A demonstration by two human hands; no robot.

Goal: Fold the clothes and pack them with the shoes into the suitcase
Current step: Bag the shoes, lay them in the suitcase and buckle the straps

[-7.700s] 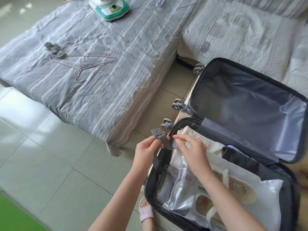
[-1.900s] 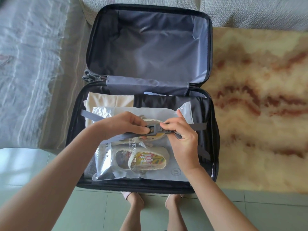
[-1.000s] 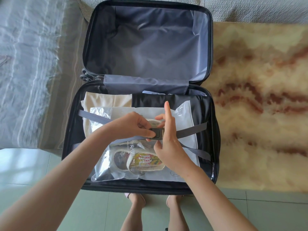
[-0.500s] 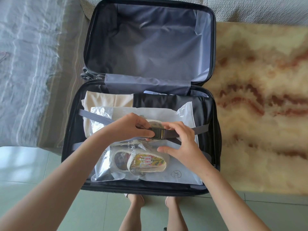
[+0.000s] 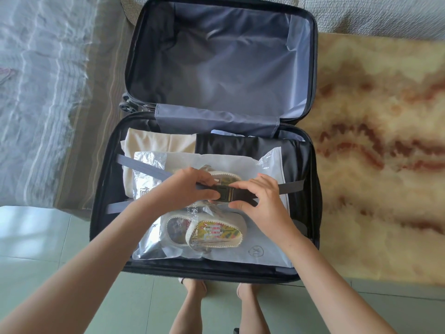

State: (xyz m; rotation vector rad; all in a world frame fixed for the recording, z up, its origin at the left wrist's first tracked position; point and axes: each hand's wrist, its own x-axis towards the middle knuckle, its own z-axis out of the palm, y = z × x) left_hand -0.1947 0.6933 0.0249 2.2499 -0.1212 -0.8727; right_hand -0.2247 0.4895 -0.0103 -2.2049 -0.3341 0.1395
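Suitcase (image 5: 100,201) open on the floor; folded clothes (image 5: 156,143) and bagged shoes (image 5: 212,233) lie in its near half; left hand (image 5: 187,189) and right hand (image 5: 262,201) pinch the buckle (image 5: 225,195) mid-strap (image 5: 290,188); webbing soft, plastic likely slippery; grip the stiff buckle.

Circled mark "XL", grey print, on white bag (image 5: 231,162), at bag's 5 o'clock corner, close to front wall of suitcase (image 5: 101,179). Grey Chinese characters in vertical line on clear plastic bag (image 5: 149,165), at 7 o'clock from buckle (image 5: 225,195). Small Latin capitals alongside, roughly "UXI". Too creased and small for full reading. One larger character on same bag at 9 o'clock from buckle, partly hidden, not legible. Red marks on patterned insole of near shoe (image 5: 214,233), at 6 o'clock from buckle: unreadable.
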